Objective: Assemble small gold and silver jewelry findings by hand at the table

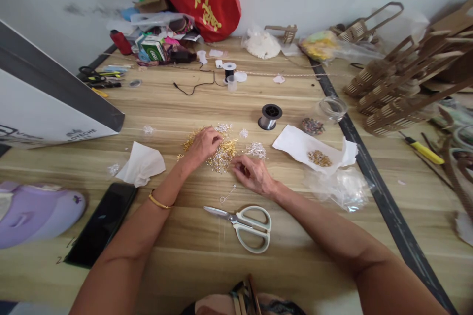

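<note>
My left hand [206, 143] rests over a pile of tiny gold and silver jewellery pieces [220, 158], fingers curled together at the pile's upper side. Whatever is between those fingertips is too small to make out. At the pile's lower right, my right hand [254, 175] is pinched, its fingertips close to the silver pieces; I cannot make out anything in them. Just above it lies a small heap of silver pins [256, 149]. Below the hands are a short silver chain with a ring [228, 193] and a pair of scissors [240, 221] with pale green handles.
A wire spool [270, 117] stands behind the right hand. To the right are white paper [291, 145] holding gold pieces, a glass jar [333, 108] and plastic bags [342, 189]. A crumpled tissue [142, 164] and black phone [101, 224] lie left. Scissors' tips point left.
</note>
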Demonstrator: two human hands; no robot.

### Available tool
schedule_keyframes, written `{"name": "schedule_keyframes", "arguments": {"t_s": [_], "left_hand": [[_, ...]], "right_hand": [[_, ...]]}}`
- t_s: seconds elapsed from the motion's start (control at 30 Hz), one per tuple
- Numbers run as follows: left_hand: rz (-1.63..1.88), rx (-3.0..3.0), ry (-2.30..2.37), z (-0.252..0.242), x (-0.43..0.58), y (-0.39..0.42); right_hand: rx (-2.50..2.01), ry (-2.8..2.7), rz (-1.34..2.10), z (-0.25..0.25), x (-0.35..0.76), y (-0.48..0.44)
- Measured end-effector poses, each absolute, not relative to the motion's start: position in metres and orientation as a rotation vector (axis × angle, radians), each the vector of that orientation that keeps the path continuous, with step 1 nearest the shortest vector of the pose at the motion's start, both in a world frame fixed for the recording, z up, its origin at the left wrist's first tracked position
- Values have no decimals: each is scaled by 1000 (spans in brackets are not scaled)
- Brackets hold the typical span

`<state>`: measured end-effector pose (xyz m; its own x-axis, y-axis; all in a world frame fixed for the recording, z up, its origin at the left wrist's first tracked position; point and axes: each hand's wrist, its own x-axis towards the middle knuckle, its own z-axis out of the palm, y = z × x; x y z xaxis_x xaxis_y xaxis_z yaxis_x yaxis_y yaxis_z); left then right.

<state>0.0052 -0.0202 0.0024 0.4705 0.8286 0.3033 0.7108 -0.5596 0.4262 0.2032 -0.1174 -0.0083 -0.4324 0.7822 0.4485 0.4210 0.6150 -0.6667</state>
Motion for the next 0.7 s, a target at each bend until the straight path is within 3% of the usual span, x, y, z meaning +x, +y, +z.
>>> {"name": "schedule_keyframes", "arguments": {"t_s": [0.3, 0.7], "left_hand": [[765, 2368, 1309, 5, 4, -20], [817, 2035, 1258, 20, 7, -32]], "right_hand": [[-975, -2014, 665, -5, 203, -118], [-1112, -1614, 1003, -8, 204, -109]]}}
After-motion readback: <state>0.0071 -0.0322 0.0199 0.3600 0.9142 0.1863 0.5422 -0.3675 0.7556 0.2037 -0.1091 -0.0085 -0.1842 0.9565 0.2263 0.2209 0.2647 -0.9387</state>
